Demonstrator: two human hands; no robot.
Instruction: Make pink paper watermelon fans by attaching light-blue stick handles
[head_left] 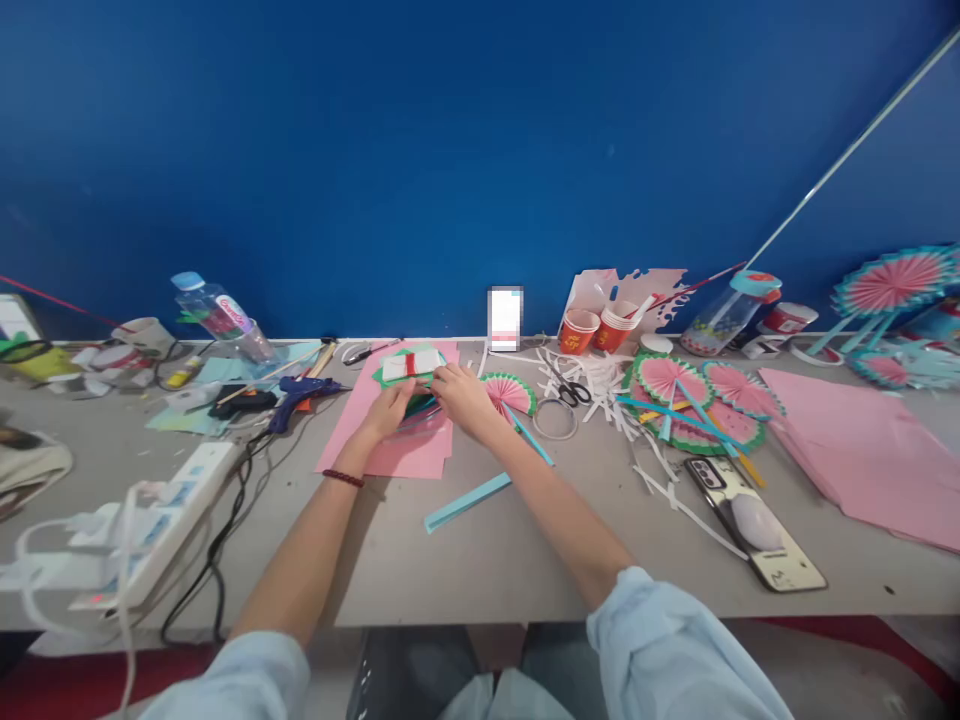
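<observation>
On pink paper sheets point(420, 458) lies green-edged paper point(381, 378), with a small white block with a red band point(424, 364) on top of it. My left hand point(386, 412) is at the near side of this stack, its fingers bent inward. Close beside it, my right hand point(461, 400) curls its fingers together at the block's right end. What the fingertips pinch is hidden, with some dark green showing between the hands. A pleated pink and green paper fan point(508, 392) sits just right of my right hand. A blue paper strip point(466, 502) lies under my right forearm.
To the left are a blue glue gun point(304, 392), a power strip point(172, 520) with cables and a tilted bottle point(217, 310). Rightward lie scissors point(575, 394), a tape ring point(555, 420), red paper cups point(579, 332), watermelon-coloured fans point(671, 382), a phone point(787, 560) and pink sheets point(870, 450).
</observation>
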